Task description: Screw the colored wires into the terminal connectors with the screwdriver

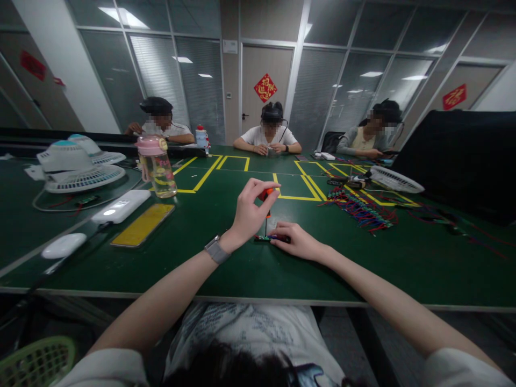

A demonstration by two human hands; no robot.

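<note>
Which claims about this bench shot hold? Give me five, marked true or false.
1. The left hand holds a screwdriver with its shaft pointing down. True.
2. The right hand grips the pink-lidded bottle. False: it is at the small circuit board.
3. The bottle stands on the green table. True.
4. The watch is on the right wrist. False: it is on the left.
5. The wired boards lie right of both hands. True.

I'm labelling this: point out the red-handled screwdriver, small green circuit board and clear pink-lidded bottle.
Red-handled screwdriver [268, 214]: head view, lower handle.
Small green circuit board [262, 238]: head view, bare left end.
Clear pink-lidded bottle [160, 174]: head view, transparent side.
</note>
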